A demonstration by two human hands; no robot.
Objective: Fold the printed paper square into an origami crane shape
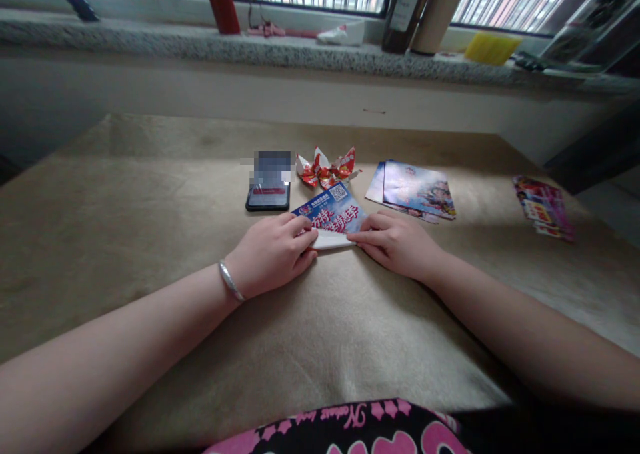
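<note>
A blue printed paper sheet (325, 213) with red lettering and a QR code lies in front of me, its near edge folded up into a white strip. My left hand (274, 249) grips the left end of that fold, thumb below and fingers on top. At the right end, my right hand (395, 242) pinches the same fold with its fingers pressed together. Just beyond the sheet sits a folded red and white paper shape (327, 169) with several points. A smartphone (269, 191) lies behind my left hand.
Several printed leaflets (417, 189) are stacked behind my right hand. Further right lie more colourful leaflets (543, 207). Along the back, the stone windowsill (165, 44) carries a red bottle (223, 7), a dark box (405, 14) and a yellow block (493, 49).
</note>
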